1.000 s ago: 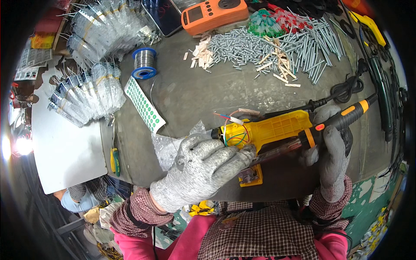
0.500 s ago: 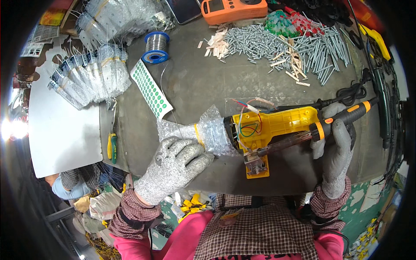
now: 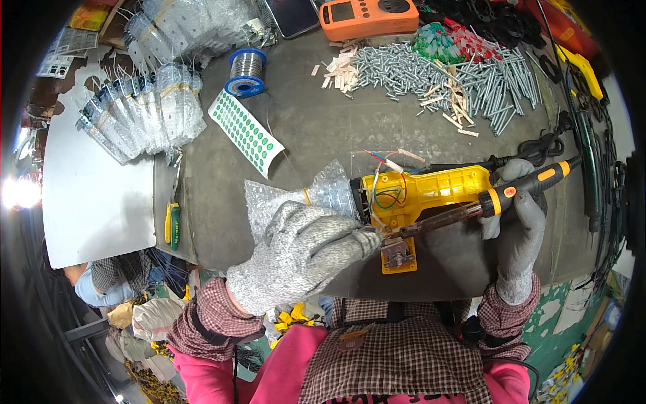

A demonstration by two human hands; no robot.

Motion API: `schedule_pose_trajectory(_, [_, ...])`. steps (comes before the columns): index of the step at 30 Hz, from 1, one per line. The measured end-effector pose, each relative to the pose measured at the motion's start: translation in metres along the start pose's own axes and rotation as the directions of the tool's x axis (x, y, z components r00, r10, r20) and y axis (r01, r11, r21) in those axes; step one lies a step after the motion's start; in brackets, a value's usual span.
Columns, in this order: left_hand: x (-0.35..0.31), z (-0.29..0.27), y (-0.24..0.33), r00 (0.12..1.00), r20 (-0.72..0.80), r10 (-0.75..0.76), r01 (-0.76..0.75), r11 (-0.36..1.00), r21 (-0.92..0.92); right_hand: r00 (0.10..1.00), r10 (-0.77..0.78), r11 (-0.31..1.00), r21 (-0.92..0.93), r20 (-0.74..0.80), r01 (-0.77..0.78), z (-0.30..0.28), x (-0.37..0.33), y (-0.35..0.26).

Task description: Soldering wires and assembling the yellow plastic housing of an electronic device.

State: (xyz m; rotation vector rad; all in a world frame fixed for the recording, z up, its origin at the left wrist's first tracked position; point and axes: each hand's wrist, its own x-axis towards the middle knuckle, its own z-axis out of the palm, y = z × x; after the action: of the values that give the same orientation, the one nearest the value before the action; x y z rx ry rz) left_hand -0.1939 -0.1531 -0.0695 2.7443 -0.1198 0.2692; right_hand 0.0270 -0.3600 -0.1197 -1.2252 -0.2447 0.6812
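In my gloved right hand point(image 3: 521, 229) is a soldering iron point(image 3: 538, 180) with a black, orange-banded handle. Its shaft slants down leftward to a small metal switch-like part point(image 3: 397, 254) at the lower end of an open yellow tool housing point(image 3: 454, 185). My gloved left hand point(image 3: 303, 252) has its fingertips pinched together close by the iron's tip; what they grip is hidden. Thin coloured wires point(image 3: 389, 199) stick out of the housing. Left of it, bubble wrap point(image 3: 330, 187) covers the attached part, partly behind my left hand.
A solder spool point(image 3: 245, 71) and a green-dotted sticker sheet point(image 3: 247, 133) lie beyond my left hand. Screws point(image 3: 404, 71) are heaped at the back, near an orange meter point(image 3: 369, 19). Green-yellow-handled pliers point(image 3: 173, 225) and wrapped parts point(image 3: 145, 111) sit leftward. A black cord point(image 3: 538, 148) runs right.
My left hand has moved right from the bubble wrap to the iron's tip, and its fingers have come together. My right hand still holds the soldering iron, nearly in place.
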Motion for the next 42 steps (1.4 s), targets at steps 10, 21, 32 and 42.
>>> schedule_pose_trajectory(10, [0.010,0.004,-0.001,0.997,0.064,0.048,-0.055,0.993,0.104,0.999,-0.014,1.000,-0.025,0.038,0.015,0.000,0.000,-0.002])
schedule_pose_trajectory(21, [0.020,0.005,0.001,0.996,0.072,0.048,-0.056,0.991,0.118,0.997,-0.008,0.999,-0.040,0.075,0.011,0.000,-0.001,-0.002])
schedule_pose_trajectory(32, [0.036,-0.006,-0.017,0.971,-0.237,-0.023,-0.013,0.989,-0.149,0.995,-0.014,1.000,-0.027,0.100,0.017,-0.002,0.003,-0.003])
schedule_pose_trajectory(42, [0.081,0.010,-0.023,0.982,-0.176,-0.075,-0.002,0.914,-0.405,0.992,0.024,0.999,-0.044,0.121,-0.018,0.001,-0.004,-0.005])
